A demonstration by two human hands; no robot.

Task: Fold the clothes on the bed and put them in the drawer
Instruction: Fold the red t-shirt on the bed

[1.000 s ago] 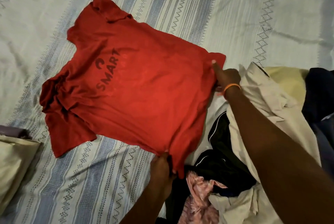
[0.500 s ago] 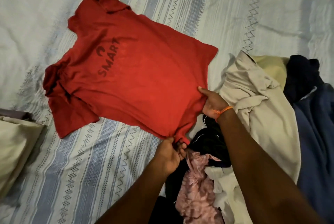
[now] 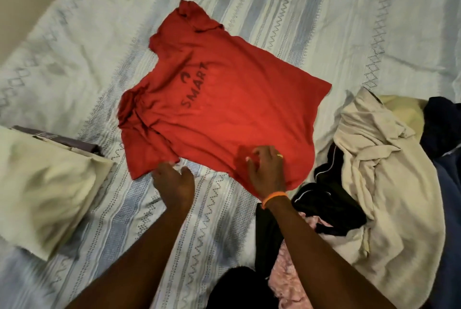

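"SMART" is printed on the red shirt (image 3: pixel 224 109), laid flat with its collar pointing away, its near sleeve touched by the left hand (image 3: pixel 174 181) and its hem pressed by the loosely curled right hand (image 3: pixel 265 171).

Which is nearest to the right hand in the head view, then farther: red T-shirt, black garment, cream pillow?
1. Red T-shirt: right hand rests on its near hem.
2. Black garment: just to the hand's right, in the pile.
3. Cream pillow: far left, beyond the left hand.

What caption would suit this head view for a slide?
Both hands, left hand and right hand, at the near edge of a red shirt spread on the bed.
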